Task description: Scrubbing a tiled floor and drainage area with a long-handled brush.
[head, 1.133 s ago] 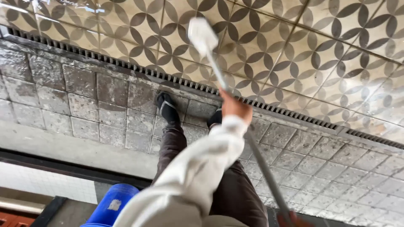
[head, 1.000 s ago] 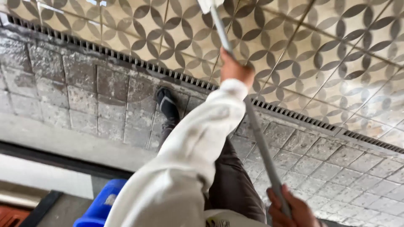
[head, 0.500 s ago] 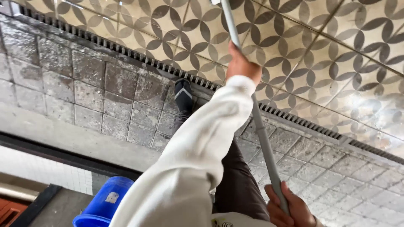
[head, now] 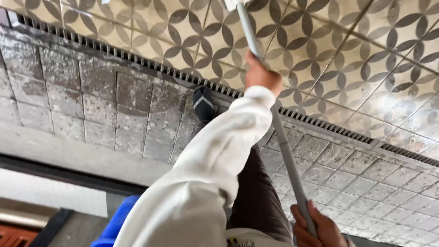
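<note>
Toward 12 o'clock, mop pole (head: 283, 151) runs over patterned tiles (head: 366, 50); my left hand (head: 261, 75) and right hand (head: 315, 226) both clamp it. Drain grate (head: 320, 124) could snag the head.

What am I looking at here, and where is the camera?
There is no machine here: the camera sits on a person's head and looks down along their own body at the floor. The left hand, in a white sleeve, grips a long grey pole high up, fingers wrapped around it. The right hand holds the same pole near its lower end, close to the body. The pole's far end has a pale head, mostly cut off by the picture's edge. It reaches over patterned petal-design tiles. A metal drain grate separates these from grey stone tiles. One dark shoe stands by the grate, and something blue shows below.
</note>
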